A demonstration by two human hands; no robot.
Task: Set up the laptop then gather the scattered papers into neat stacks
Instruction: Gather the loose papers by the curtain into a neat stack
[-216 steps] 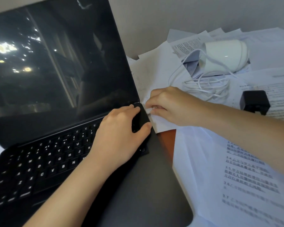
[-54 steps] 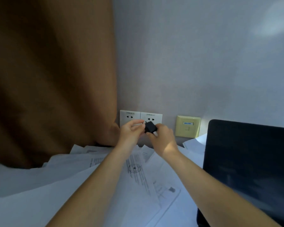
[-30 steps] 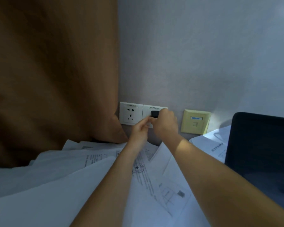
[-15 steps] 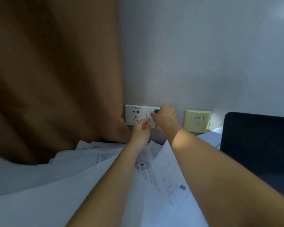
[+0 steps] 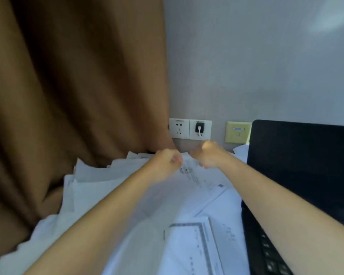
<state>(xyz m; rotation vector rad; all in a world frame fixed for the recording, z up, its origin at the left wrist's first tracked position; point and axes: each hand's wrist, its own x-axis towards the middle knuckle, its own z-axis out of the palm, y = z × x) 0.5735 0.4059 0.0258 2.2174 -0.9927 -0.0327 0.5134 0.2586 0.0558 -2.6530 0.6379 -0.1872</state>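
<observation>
A black charger plug [image 5: 199,127] sits in the right-hand wall socket [image 5: 200,129], and its white cable [image 5: 201,136] drops out of sight behind my right hand [image 5: 209,153]. That hand hovers just below the socket with curled fingers and nothing visible in its grip. My left hand [image 5: 167,161], also curled and holding nothing, is beside it over the scattered papers [image 5: 139,195]. The open black laptop [image 5: 302,167] stands at the right, with its keyboard [image 5: 266,253] at the lower right. The hands are blurred.
A brown curtain [image 5: 77,86] hangs at the left, touching the paper pile. A free white socket [image 5: 178,127] is left of the used one, and a yellow network plate [image 5: 237,132] is to its right. A grey wall [image 5: 256,56] stands behind.
Both hands have come off the socket and moved down and back toward me. The charger plug now stays in the right socket by itself.
</observation>
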